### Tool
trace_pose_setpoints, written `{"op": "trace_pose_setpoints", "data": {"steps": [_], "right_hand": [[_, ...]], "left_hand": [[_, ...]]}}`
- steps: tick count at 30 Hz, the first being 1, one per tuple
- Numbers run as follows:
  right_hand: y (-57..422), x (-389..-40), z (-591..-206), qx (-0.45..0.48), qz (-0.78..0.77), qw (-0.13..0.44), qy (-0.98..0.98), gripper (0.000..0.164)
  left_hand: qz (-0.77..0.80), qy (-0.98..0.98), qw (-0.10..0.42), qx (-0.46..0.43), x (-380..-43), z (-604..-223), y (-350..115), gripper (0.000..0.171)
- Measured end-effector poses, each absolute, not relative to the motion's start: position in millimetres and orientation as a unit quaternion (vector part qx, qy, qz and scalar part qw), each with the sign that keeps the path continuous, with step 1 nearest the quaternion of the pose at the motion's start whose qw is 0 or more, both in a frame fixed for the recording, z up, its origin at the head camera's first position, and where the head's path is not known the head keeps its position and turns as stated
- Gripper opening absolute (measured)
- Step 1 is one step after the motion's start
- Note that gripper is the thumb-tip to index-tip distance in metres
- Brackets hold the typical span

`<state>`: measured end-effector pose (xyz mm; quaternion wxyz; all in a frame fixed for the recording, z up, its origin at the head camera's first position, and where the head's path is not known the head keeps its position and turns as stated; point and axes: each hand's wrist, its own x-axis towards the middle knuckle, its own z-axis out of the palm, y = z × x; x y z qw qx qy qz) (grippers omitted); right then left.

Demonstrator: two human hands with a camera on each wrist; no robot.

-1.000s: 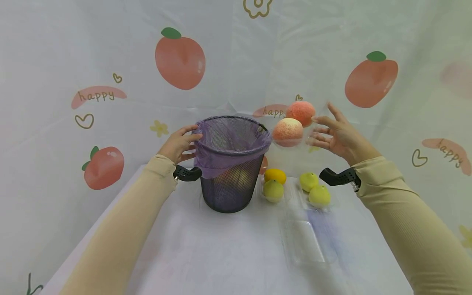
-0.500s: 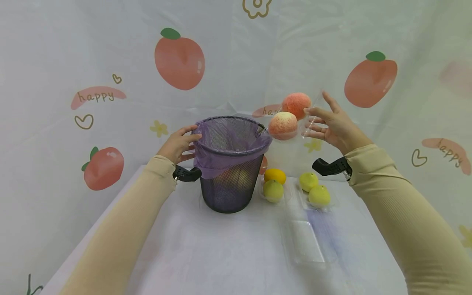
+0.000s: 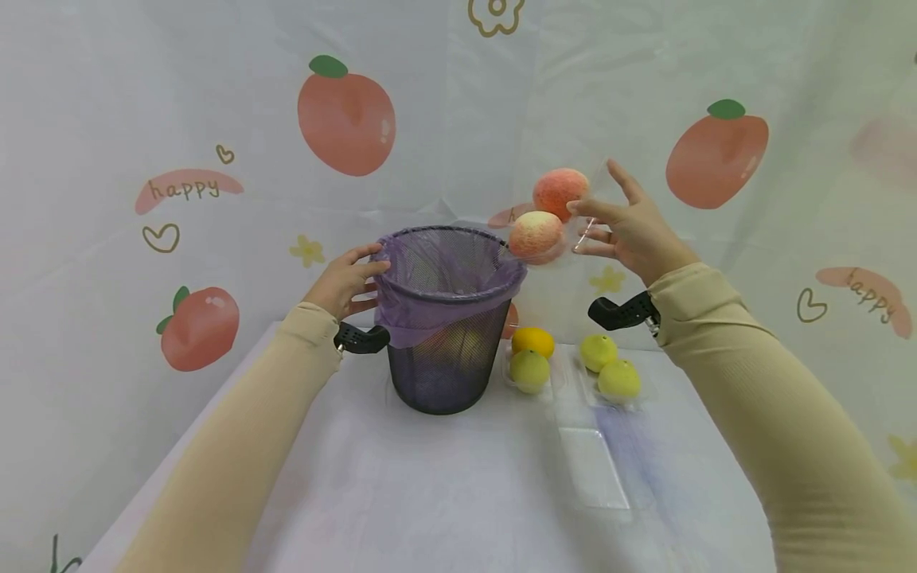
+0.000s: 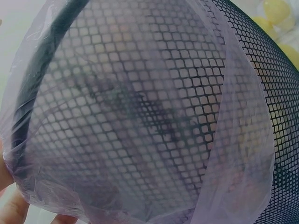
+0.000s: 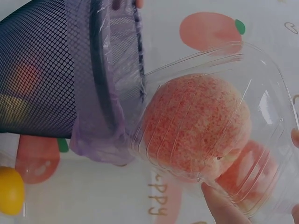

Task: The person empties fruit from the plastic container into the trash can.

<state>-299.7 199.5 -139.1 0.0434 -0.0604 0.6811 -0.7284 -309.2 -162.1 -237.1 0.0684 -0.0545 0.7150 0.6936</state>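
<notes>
A left hand (image 3: 344, 282) grips the bin (image 3: 440, 387) by its rim (image 3: 458, 298), apparently for steadiness; the right hand (image 3: 641, 236) pinches a clear box (image 5: 267, 106) of peaches (image 5: 196, 123).

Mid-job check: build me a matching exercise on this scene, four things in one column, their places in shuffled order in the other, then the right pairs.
Things
1. Person's left hand
2. Two round pinkish-red peaches
3. Black round mesh basket lined with a thin purple plastic bag
4. Round orange-yellow fruit

Places
A. Upright on the white-covered table
B. Beside the basket, next to a round yellow-green fruit
C. At the left of the bag-covered rim
D. In a clear plastic container held by the person's right hand

Pairs: 1-C, 2-D, 3-A, 4-B
</notes>
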Motion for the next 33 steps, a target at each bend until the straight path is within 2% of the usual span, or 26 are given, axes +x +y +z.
{"op": "trace_pose_setpoints", "data": {"steps": [17, 33], "right_hand": [[173.2, -303.4, -137.3, -0.095, -0.671, -0.007, 0.736, 0.093], [157.4, -305.8, -133.3, -0.105, -0.621, -0.030, 0.776, 0.094]], "left_hand": [[0.698, 0.711, 0.066, -0.054, -309.8, -238.1, -159.6, 0.060], [0.692, 0.717, 0.063, -0.058, -309.5, -238.1, -161.5, 0.059]]}}
